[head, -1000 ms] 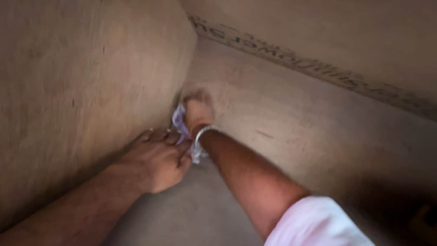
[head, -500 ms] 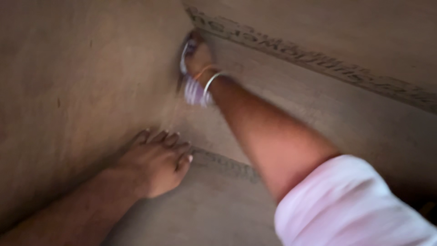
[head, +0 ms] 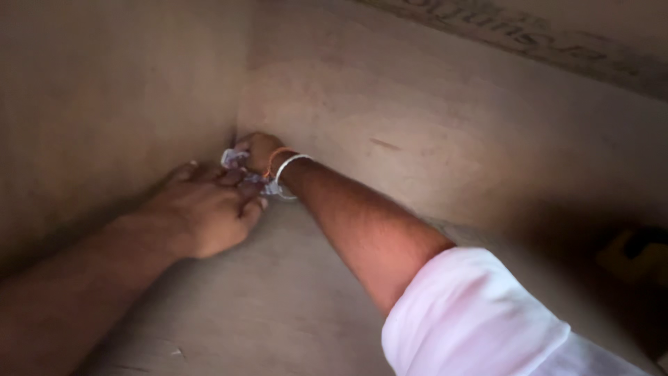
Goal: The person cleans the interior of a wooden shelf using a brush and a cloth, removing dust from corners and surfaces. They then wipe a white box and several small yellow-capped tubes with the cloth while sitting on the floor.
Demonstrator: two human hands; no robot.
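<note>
A crumpled cloth (head: 240,167), judged soft and light, is clutched by the right hand (head: 261,150) at twelve o'clock; the left hand (head: 202,212) is pressed flat, ungripping.

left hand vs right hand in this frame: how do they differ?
The left hand lies flat, fingers spread, on the brown surface; the right hand is curled around a crumpled pale cloth. The right wrist wears bangles; the left wrist is bare. The right arm has a white sleeve. Both meet at the corner.
</note>
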